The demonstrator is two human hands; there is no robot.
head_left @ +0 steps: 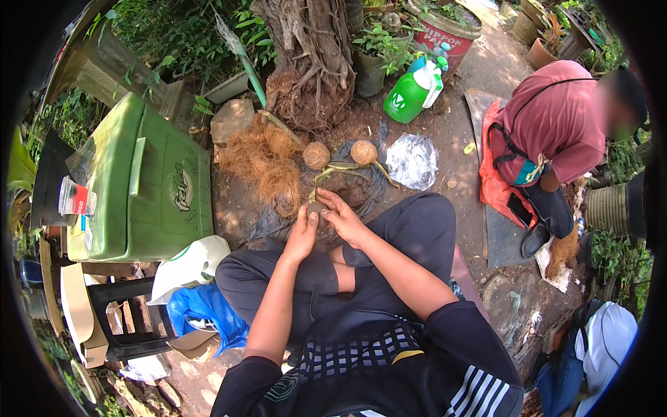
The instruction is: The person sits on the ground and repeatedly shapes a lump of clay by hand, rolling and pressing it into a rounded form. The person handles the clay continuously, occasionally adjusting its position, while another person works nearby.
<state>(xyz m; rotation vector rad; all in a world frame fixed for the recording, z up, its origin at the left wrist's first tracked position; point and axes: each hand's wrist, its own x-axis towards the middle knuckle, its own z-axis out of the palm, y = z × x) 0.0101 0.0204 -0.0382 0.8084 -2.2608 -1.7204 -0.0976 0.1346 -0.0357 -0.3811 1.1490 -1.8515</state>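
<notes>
Both my hands meet over my knees around a small brown soil ball (317,207) with a green plant stem (332,171) rising from it. My left hand (302,235) cups the ball from the left, and my right hand (340,217) presses on it from the right. Just beyond lie two finished round fibre-wrapped balls (317,155) (363,151) on a dark plastic sheet (361,182). A heap of loose brown coconut fibre (260,161) lies to the left of them.
A green cooler box (149,184) stands at left with a clear cup (75,198) on it. A green spray bottle (410,92), a crumpled clear bag (412,161) and a tree trunk (309,55) lie ahead. A person in a pink shirt (552,128) crouches at right.
</notes>
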